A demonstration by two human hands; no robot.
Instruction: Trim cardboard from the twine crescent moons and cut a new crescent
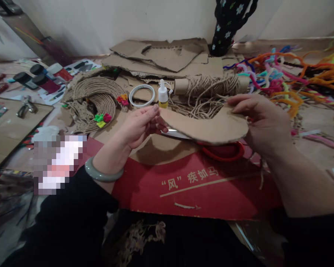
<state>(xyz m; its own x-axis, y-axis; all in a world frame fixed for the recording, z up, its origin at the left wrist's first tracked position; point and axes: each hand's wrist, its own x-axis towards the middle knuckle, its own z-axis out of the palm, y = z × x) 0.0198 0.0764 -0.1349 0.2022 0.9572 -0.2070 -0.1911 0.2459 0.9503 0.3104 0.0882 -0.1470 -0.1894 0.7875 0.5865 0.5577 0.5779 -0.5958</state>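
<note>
A curved, crescent-like piece of cardboard [203,128] is held up between my two hands. My left hand [144,126] pinches its narrow left end between thumb and fingers. At the wider right end, my right hand [263,118] grips the edge with thumb and fingers. Beneath the piece lie scissors with red handles [225,152], partly covered by it; some of a blade shows near my left fingers. Under these is a red printed cardboard sheet [195,196]. Just behind the piece stand a small glue bottle [163,94] with a white top and a loose heap of twine [203,105].
Twine wraps a cardboard tube [180,86] behind the heap. Left of it are a white tape ring [141,95] and a twine-covered curved piece [96,91] with coloured flowers. Paint jars [46,82] stand at left, colourful pipe cleaners [278,74] at right, cardboard scraps [167,55] and a black floral vase [225,29] behind.
</note>
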